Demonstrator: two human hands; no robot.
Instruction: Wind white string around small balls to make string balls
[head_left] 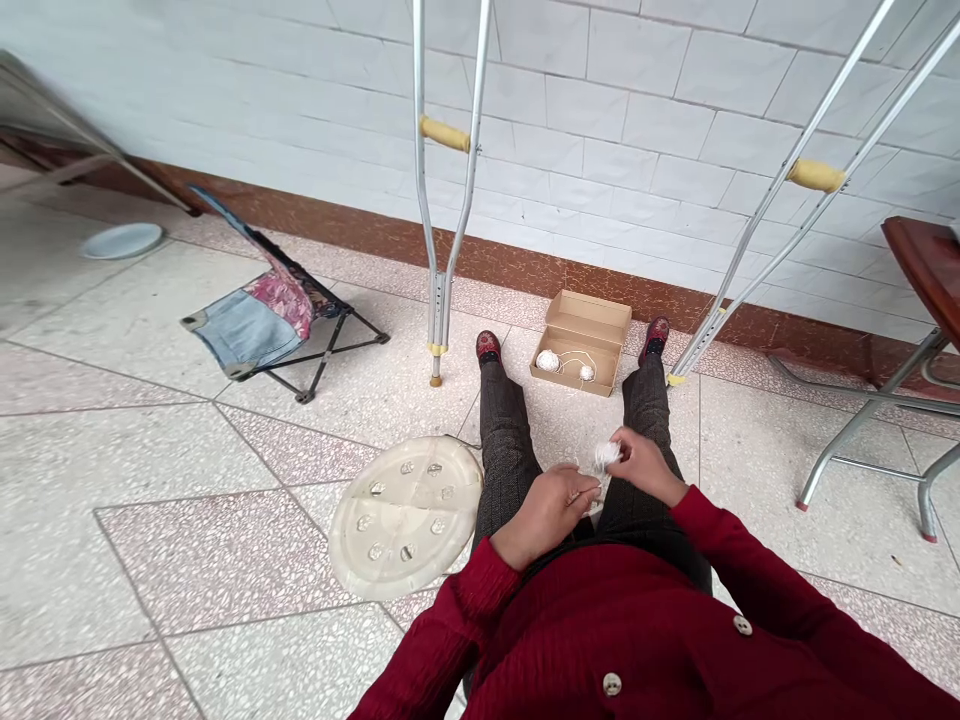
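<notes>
Above my lap, my right hand (646, 466) has its fingers closed round the edge of a small ball of white yarn (607, 457). Just to the left and a little lower, my left hand (551, 508) is pinched, fingertips close under the ball. Thin white strands show at those fingertips, though their exact path is too small to follow. On the floor between my feet lies an open cardboard box (587, 318). In it are a larger white yarn ball (548, 361) and a smaller one (587, 372), with a loose strand between them.
A round cream lid-like disc with holes (405, 520) lies left of my legs. Beyond it stands a folding stool (259, 320). Two crutches (442, 290) (724, 310) lean at the tiled wall. A metal-legged chair (885, 400) is at right, a pale plate (122, 241) far left.
</notes>
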